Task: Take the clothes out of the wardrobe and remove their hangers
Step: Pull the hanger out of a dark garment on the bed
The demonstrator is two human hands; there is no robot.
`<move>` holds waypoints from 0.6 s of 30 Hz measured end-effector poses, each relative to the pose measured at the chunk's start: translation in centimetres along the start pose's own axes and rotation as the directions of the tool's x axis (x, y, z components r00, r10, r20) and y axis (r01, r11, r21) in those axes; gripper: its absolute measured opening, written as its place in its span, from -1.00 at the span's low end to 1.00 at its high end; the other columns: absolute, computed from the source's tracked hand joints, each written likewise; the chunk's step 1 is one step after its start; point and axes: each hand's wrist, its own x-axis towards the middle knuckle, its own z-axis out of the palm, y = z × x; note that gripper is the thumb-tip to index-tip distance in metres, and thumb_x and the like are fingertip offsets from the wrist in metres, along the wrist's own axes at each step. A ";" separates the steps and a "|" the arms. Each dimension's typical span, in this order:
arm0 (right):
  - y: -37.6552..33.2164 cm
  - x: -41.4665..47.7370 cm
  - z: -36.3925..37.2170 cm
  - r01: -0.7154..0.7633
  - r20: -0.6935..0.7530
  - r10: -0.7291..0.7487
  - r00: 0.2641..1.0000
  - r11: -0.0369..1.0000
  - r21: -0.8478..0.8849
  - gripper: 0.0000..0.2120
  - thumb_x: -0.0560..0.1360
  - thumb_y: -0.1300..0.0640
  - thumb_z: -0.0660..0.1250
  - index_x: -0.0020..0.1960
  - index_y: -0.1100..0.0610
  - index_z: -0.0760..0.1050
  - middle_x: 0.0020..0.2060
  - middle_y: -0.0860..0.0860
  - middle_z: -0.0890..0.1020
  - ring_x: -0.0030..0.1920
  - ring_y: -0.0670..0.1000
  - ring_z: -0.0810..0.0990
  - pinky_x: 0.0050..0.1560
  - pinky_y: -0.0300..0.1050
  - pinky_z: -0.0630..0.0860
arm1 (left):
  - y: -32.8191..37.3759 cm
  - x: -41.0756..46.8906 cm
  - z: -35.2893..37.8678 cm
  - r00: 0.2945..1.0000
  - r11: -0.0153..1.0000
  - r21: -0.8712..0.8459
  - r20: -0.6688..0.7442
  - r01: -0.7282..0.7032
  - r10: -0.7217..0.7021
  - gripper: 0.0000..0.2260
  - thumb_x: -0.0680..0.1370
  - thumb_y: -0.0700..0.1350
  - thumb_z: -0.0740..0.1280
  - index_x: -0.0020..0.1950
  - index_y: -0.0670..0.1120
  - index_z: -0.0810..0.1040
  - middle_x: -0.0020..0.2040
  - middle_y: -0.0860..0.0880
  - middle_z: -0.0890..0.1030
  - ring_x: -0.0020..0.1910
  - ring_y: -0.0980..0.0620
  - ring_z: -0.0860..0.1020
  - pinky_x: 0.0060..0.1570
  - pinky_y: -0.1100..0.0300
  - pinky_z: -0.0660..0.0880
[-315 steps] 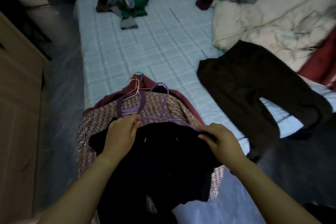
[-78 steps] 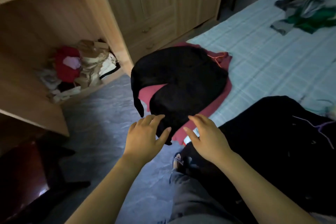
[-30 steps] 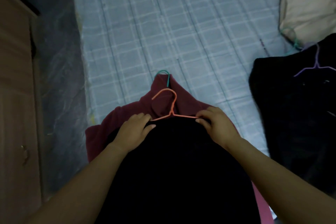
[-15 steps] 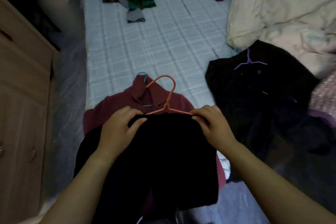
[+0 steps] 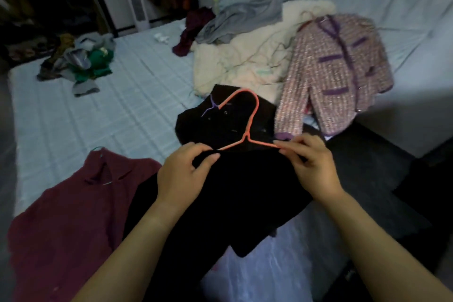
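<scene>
Looking down from my head, my left hand [image 5: 182,175] pinches the black fabric garment [image 5: 245,193] at its collar edge, where one arm of the thin orange wire hanger [image 5: 245,137] enters the cloth. My right hand [image 5: 313,169] pinches the hanger's other arm in its fingertips [image 5: 286,147]. The hook stands between both hands, over the pale checked mattress [image 5: 110,117].
</scene>
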 end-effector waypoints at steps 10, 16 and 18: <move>7.3 14.9 -5.8 0.181 -0.035 -0.188 0.981 0.973 -0.146 -0.82 0.46 0.19 0.37 0.04 0.06 0.63 -0.19 0.09 0.56 -0.14 0.02 0.47 -0.02 -0.33 0.32 | 4.9 12.2 5.4 0.994 0.917 -0.392 -0.039 0.074 -0.097 -0.80 0.46 0.15 0.35 -0.05 0.07 0.63 -0.14 0.10 0.67 -0.16 0.11 0.63 -0.05 -0.05 0.57; 11.7 22.2 -0.2 0.262 0.135 -0.244 0.960 0.957 -0.129 -0.80 0.49 0.07 0.30 0.06 0.00 0.63 -0.22 0.04 0.56 -0.16 -0.01 0.44 -0.05 -0.35 0.27 | 0.2 20.1 6.2 0.993 0.956 -0.268 0.020 0.120 -0.119 -0.91 0.49 0.04 0.36 -0.11 0.06 0.62 -0.19 0.16 0.64 -0.16 0.21 0.58 -0.13 0.34 0.44; 13.3 23.4 2.7 0.279 0.212 -0.258 0.943 0.957 -0.077 -0.78 0.49 0.06 0.29 0.10 -0.03 0.60 -0.23 0.03 0.55 -0.17 -0.02 0.44 -0.07 -0.31 0.31 | -2.1 21.7 6.1 0.995 0.986 -0.131 0.027 0.099 -0.096 -0.94 0.49 0.01 0.36 -0.10 0.06 0.61 -0.19 0.21 0.60 -0.17 0.27 0.53 -0.19 0.45 0.35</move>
